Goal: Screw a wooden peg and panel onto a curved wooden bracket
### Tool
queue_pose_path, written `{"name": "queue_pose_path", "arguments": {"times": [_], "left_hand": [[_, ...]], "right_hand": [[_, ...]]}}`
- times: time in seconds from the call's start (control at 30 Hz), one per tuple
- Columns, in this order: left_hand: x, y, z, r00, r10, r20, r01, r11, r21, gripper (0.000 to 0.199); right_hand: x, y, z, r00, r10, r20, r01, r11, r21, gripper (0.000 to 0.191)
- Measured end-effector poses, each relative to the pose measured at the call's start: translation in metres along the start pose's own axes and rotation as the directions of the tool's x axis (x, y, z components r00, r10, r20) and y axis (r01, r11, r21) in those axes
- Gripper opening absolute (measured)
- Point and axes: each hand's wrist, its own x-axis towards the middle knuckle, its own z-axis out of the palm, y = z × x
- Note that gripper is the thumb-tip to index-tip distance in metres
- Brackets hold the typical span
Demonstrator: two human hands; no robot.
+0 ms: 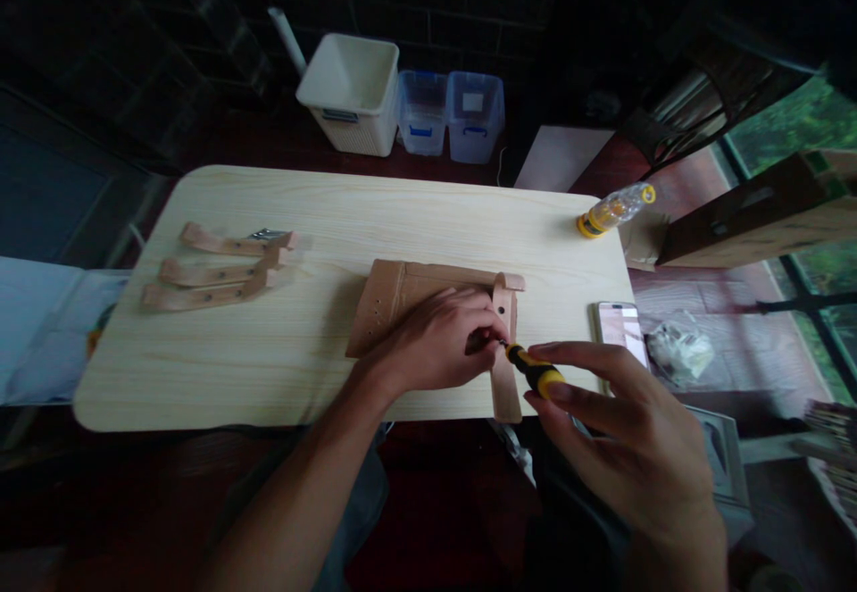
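Observation:
My right hand (622,422) grips a yellow and black screwdriver (536,371) between thumb and fingers, its shaft pointing left and away from me. Closed in a pinch, my left hand (448,337) has thumb and forefinger at the screwdriver's tip; whatever they pinch there is hidden. Beneath the tip lies a curved wooden hook piece (507,396) with a dark hole near its far end. It rests along the right end of a brown cardboard piece (381,306) with several small holes, partly covered by my left hand and forearm.
On the table (301,369), several similar wooden hook pieces (207,293) lie at the left, beside small metal parts (266,234). A plastic bottle (612,210) stands at the far right corner, with a phone (621,329) at the right edge. Bins (354,105) stand behind.

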Motion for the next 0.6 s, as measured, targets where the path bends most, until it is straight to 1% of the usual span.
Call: {"name": "queue_pose_path", "arguments": {"times": [0.13, 0.27, 0.43, 0.6], "left_hand": [[-0.0002, -0.0008, 0.0013, 1.000, 0.008, -0.012, -0.008, 1.000, -0.007, 0.015], [-0.0001, 0.0004, 0.0011, 1.000, 0.001, 0.000, -0.001, 1.000, -0.006, 0.013], [0.0004, 0.0007, 0.0005, 1.000, -0.002, 0.003, 0.002, 1.000, 0.002, 0.013], [0.0000, -0.0007, 0.0006, 1.000, 0.008, 0.004, -0.008, 1.000, -0.002, 0.012]], "right_hand": [[0.0001, -0.0001, 0.0003, 1.000, -0.010, -0.016, 0.010, 1.000, -0.025, 0.039], [0.0002, -0.0018, 0.0002, 1.000, -0.002, 0.009, 0.002, 0.999, -0.052, 0.034], [0.0001, -0.0015, -0.0003, 1.000, -0.002, 0.028, 0.002, 1.000, -0.014, 0.035], [0.0002, -0.0004, 0.0003, 1.000, 0.016, -0.005, -0.016, 1.000, 0.007, 0.034]]}}
